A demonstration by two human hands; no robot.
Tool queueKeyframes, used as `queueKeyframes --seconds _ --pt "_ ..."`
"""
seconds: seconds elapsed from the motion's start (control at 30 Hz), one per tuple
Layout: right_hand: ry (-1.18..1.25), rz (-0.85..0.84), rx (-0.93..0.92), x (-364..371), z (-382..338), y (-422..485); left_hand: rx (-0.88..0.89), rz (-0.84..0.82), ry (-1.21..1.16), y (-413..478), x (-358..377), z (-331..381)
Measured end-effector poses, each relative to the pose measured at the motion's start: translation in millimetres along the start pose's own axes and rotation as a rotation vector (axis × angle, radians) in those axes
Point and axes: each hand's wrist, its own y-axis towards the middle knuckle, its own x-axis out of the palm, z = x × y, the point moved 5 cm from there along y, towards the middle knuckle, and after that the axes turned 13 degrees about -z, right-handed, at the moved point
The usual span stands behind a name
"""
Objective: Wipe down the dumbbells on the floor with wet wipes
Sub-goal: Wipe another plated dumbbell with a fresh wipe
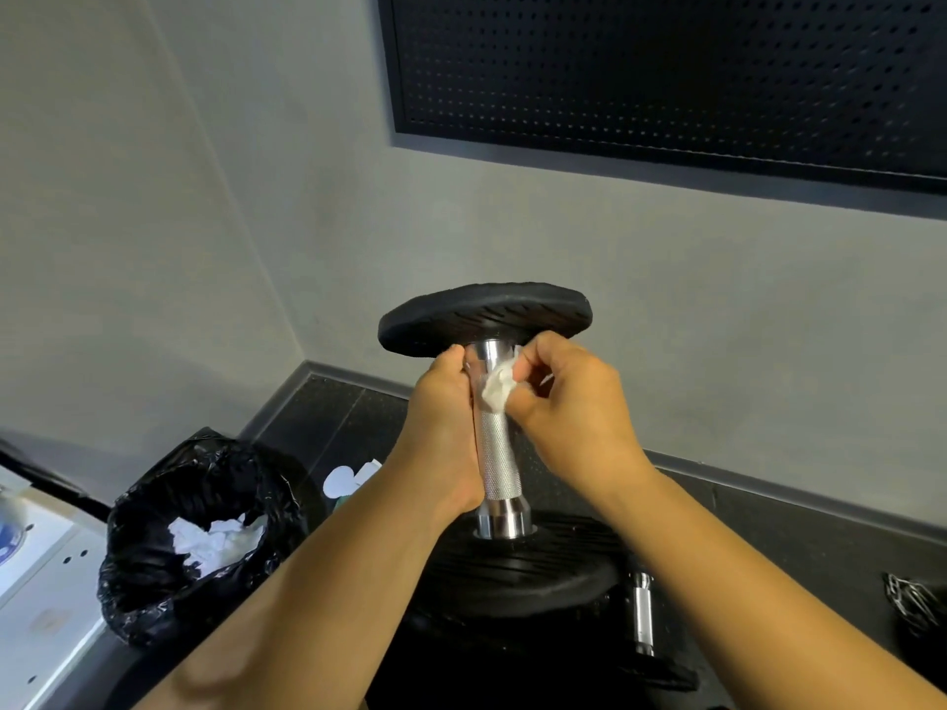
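Dumbbell point(499, 453) stands on end, right of bin point(194, 535). Left hand point(446, 417) grips it, likely to steady it. Right hand point(569, 402) pinches wipe point(497, 386) against it just under top plate point(487, 320).

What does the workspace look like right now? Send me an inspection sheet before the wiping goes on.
Surface: black rubber floor.
Job's things: dumbbell stands on end; wet wipe bunched against its upper handle; second dumbbell lies to the right.
Clutter: bin bag holding used wipes; white scraps on the floor; metal tangle, unclear.
Grippers: left hand grips the handle; right hand pinches the wipe.
Cables: nothing seen.
Surroundings: grey wall with a black pegboard; white unit at left.
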Motion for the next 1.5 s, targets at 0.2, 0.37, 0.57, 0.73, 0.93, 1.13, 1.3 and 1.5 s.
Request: queueKeyframes --seconds 0.2,0.37,0.57,0.73,0.93,1.13,1.3,1.5 --pt "0.032 -0.295 0.167 -9 13 -27 0.010 0.095 0.169 -1 2 -1" --pt "0.009 -0.444 0.032 -15 3 -49 0.280 0.234 0.316 -5 9 13" --pt "-0.425 -0.582 -0.199 13 13 -58 0.426 0.227 0.428 -9 13 14" --pt "-0.450 -0.546 -0.136 12 38 -41 0.405 0.170 0.398 -7 14 9" --pt "-0.444 -0.537 0.061 27 70 -5 0.270 0.046 0.310 -3 17 -1" --pt "0.189 -0.689 0.632 33 112 -11 0.171 0.004 0.123 -4 19 -7" --pt "0.207 -0.722 0.654 21 112 -27 0.254 0.099 0.169 -3 9 2" --pt "0.090 -0.546 0.565 -8 74 -38 0.302 0.440 0.276 5 -11 8"
